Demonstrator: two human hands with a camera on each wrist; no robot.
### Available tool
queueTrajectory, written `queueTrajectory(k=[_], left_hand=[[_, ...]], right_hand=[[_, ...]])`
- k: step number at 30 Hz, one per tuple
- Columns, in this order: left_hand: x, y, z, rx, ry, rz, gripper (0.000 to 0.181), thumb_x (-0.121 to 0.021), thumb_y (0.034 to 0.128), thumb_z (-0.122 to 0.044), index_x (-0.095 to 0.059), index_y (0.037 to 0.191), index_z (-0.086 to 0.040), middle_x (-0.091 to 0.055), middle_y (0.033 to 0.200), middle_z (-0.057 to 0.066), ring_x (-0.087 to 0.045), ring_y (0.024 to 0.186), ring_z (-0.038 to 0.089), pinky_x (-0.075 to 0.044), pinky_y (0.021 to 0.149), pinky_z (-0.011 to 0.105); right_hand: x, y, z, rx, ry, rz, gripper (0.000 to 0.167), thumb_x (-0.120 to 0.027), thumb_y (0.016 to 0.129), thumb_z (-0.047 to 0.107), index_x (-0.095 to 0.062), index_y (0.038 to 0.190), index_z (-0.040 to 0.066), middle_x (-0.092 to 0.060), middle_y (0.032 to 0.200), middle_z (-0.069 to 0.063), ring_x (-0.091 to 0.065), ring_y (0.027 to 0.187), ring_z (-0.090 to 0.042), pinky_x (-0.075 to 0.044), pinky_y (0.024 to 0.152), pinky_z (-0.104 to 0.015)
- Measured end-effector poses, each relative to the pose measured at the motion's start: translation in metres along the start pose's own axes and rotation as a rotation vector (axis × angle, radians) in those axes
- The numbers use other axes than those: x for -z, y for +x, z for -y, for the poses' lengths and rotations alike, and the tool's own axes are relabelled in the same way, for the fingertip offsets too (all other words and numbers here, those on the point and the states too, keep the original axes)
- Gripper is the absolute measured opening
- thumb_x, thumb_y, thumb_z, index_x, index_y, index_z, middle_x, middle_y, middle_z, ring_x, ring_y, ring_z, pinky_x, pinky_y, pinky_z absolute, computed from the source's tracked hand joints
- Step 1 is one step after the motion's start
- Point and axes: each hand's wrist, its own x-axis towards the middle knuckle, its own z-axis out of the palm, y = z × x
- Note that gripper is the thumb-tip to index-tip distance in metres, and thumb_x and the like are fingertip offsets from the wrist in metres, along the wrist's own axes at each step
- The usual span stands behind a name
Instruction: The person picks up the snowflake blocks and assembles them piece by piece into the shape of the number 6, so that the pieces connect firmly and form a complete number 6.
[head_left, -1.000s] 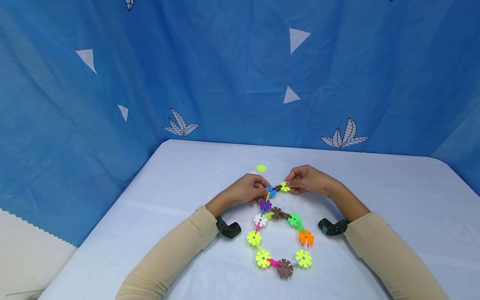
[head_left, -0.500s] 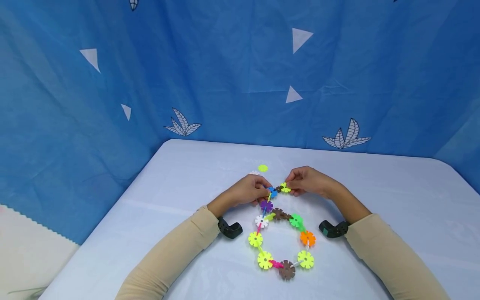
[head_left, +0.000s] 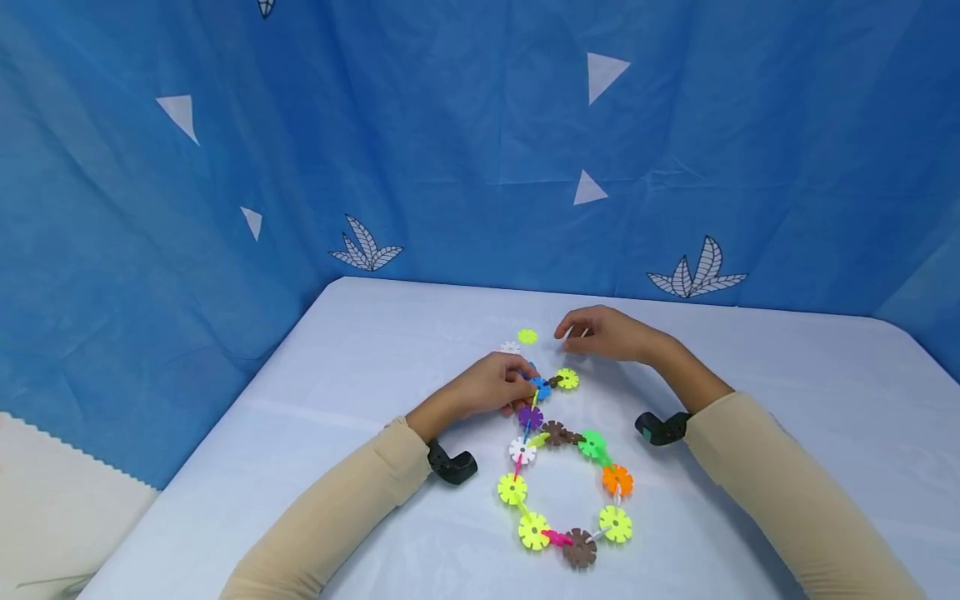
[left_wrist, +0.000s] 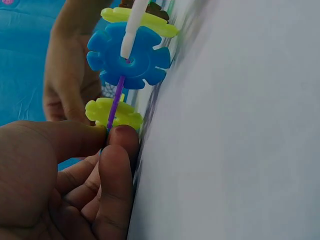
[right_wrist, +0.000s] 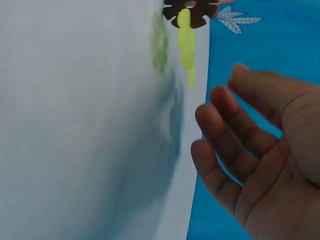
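My left hand [head_left: 491, 386] pinches a blue notched disc [head_left: 539, 389] in a chain of interlocking plastic discs. In the left wrist view, finger and thumb of the left hand [left_wrist: 95, 170] mostly hide the pinched part. From that disc a small brown disc [head_left: 553, 382] leads to a yellow-green disc [head_left: 567, 379] at the chain's end. Below, a purple disc [head_left: 531, 417] and a white disc [head_left: 522, 451] join a ring of discs with an orange one [head_left: 617, 480]. My right hand [head_left: 609, 333] hovers beyond the end disc, fingers loosely bent, nothing in them.
Beyond the left hand, a loose yellow-green disc [head_left: 527, 337] and a white disc [head_left: 510, 347] lie on the white table [head_left: 375, 350]. A blue curtain [head_left: 465, 150] stands behind the table. Black wrist devices [head_left: 452, 463] sit on both forearms.
My right hand has let go of the yellow-green end disc and moved up and slightly left, away from the chain. My left hand keeps its pinch on the blue disc.
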Motion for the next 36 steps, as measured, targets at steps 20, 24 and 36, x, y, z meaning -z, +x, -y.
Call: queueTrajectory(k=[20, 24, 36], left_hand=[[0.003, -0.004, 0.004, -0.054, -0.003, 0.016, 0.014, -0.062, 0.1009, -0.009, -0.066, 0.112, -0.003, -0.071, 0.082, 0.005, -0.063, 0.067, 0.014, -0.051, 0.057, 0.026], [0.003, -0.004, 0.007, -0.038, -0.019, 0.008, 0.013, -0.063, 0.1006, -0.009, -0.066, 0.111, -0.003, -0.071, 0.082, 0.005, -0.064, 0.067, 0.015, -0.052, 0.058, 0.026], [0.004, -0.001, 0.008, -0.035, -0.074, 0.012, 0.013, -0.063, 0.0988, -0.005, -0.066, 0.111, -0.002, -0.069, 0.083, 0.009, -0.064, 0.068, 0.016, -0.056, 0.063, 0.028]], right_hand=[[-0.019, 0.040, 0.034, -0.011, -0.223, 0.198, 0.007, -0.072, 0.094, 0.009, -0.066, 0.099, 0.009, -0.063, 0.091, -0.002, -0.055, 0.085, -0.020, -0.051, 0.076, -0.032], [-0.014, 0.033, 0.018, -0.044, -0.039, 0.123, 0.006, -0.066, 0.099, 0.010, -0.063, 0.096, 0.006, -0.062, 0.089, -0.007, -0.055, 0.081, -0.023, -0.049, 0.072, -0.034], [0.001, -0.026, -0.013, -0.152, 0.114, -0.043, 0.010, -0.068, 0.097, 0.008, -0.063, 0.102, 0.001, -0.065, 0.090, -0.011, -0.065, 0.081, -0.025, -0.057, 0.077, -0.036]])
